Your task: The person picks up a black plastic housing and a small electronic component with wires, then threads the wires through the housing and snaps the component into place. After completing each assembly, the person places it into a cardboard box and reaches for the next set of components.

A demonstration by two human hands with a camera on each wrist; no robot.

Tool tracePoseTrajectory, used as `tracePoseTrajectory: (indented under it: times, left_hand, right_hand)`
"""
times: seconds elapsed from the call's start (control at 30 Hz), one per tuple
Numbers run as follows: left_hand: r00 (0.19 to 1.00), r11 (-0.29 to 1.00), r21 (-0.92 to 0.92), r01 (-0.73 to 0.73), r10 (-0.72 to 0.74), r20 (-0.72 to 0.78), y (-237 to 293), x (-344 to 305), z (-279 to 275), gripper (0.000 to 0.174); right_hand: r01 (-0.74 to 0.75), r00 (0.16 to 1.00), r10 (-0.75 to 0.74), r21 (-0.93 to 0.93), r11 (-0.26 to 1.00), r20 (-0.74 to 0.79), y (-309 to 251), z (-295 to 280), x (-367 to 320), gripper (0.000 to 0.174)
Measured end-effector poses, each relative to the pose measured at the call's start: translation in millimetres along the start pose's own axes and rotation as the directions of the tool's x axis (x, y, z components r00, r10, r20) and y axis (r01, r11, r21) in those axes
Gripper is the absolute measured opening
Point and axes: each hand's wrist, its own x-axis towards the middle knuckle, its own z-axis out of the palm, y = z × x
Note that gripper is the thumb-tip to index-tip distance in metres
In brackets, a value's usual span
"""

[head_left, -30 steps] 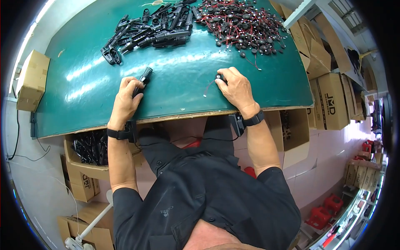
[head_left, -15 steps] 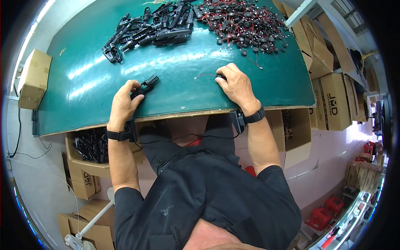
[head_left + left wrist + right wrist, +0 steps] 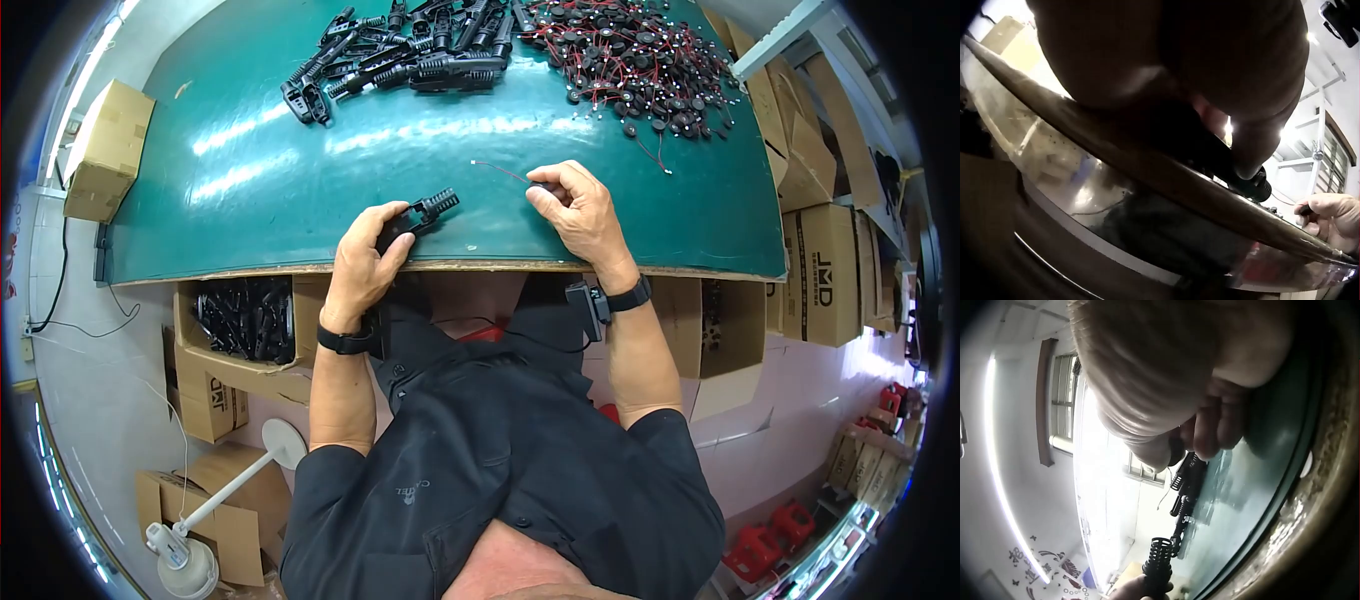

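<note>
In the head view my left hand (image 3: 368, 255) grips a black plastic housing (image 3: 432, 208) just above the table's front edge, its ribbed end pointing right. A slot-like opening shows along its upper side, and my fingers cover the rest. The right wrist view shows that ribbed end as a slotted cylinder (image 3: 1159, 555). To the right, my right hand (image 3: 585, 215) pinches a small round black part (image 3: 545, 187) between thumb and fingers. From that part a thin red wire (image 3: 498, 170) runs left to a small white connector. A gap separates the two held pieces.
Toward the back of the green table (image 3: 330, 190) lie a heap of black housings (image 3: 420, 60) and a pile of round parts with red wires (image 3: 640, 65). Open cartons with black parts (image 3: 245, 320) stand below the front edge. A cardboard box (image 3: 110, 150) is at the left corner.
My left hand has moved right and turned the housing from pointing away to pointing right. The wire at my right hand has swung from hanging toward me to stretching left. The hands are closer together.
</note>
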Motion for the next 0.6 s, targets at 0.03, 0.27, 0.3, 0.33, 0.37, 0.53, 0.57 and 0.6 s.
tracePoseTrajectory:
  times: [0.03,0.27,0.3,0.33,0.37,0.53,0.57,0.6]
  left_hand:
    - [1.0,1.0,-0.028,0.011,-0.012,-0.009,0,-1,1,0.041]
    - [1.0,0.997,-0.073,0.005,-0.005,-0.011,-4,-4,4,0.042]
    - [1.0,0.998,-0.064,-0.01,0.01,-0.014,-4,-4,4,0.042]
    - [1.0,0.998,-0.062,-0.008,0.008,-0.01,-5,-4,3,0.042]
    - [1.0,0.999,-0.045,-0.02,0.019,-0.014,-4,-3,3,0.042]
    - [0.999,0.999,-0.003,-0.048,0.048,-0.016,-2,-2,2,0.042]
    - [0.999,0.999,0.002,-0.051,0.051,-0.014,-1,-1,2,0.042]
    - [0.999,0.999,0.004,-0.05,0.05,-0.011,-1,-1,2,0.042]
  right_hand:
    - [-0.001,1.0,0.001,0.002,1.0,0.002,2,1,0,0.016]
    - [-0.228,0.967,0.176,0.325,0.918,0.184,4,3,-4,0.013]
    - [-0.232,0.967,0.179,0.329,0.916,0.183,5,3,-5,0.013]
    - [-0.204,0.973,0.156,0.318,0.926,0.171,6,4,-5,0.013]
    - [-0.177,0.978,0.133,0.307,0.935,0.159,7,4,-5,0.014]
    - [-0.036,0.991,0.011,0.189,0.981,0.133,-4,1,-5,0.013]
    - [-0.038,0.991,0.013,0.192,0.981,0.132,-6,1,-5,0.013]
    - [-0.03,0.991,0.004,0.195,0.98,0.134,-8,0,-6,0.013]
